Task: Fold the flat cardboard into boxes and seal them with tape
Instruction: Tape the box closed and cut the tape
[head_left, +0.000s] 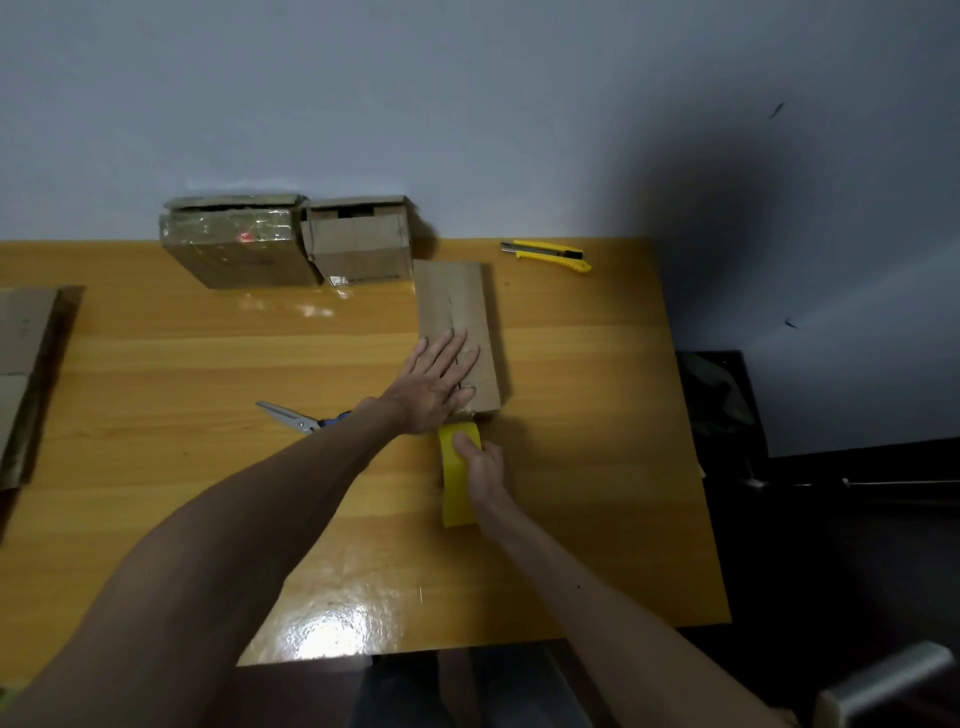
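Observation:
A long brown cardboard box (457, 306) lies on the wooden table (208, 364), its flap seam running along the top. My left hand (436, 382) lies flat on its near end, fingers straight and spread, pressing the flaps down. Just below the box's near edge my right hand (480, 462) grips a yellow roll of tape (456, 483), thumb on the roll's outer face. The roll's top meets the box's near end, where a bit of clear tape seems to show.
Two taped boxes (244, 249) (358, 241) stand against the wall at the back. Scissors (296, 418) lie left of my left wrist. A yellow utility knife (548, 254) sits at the back right. Flat cardboard (21, 364) lies at the left edge. The table's right edge is close by.

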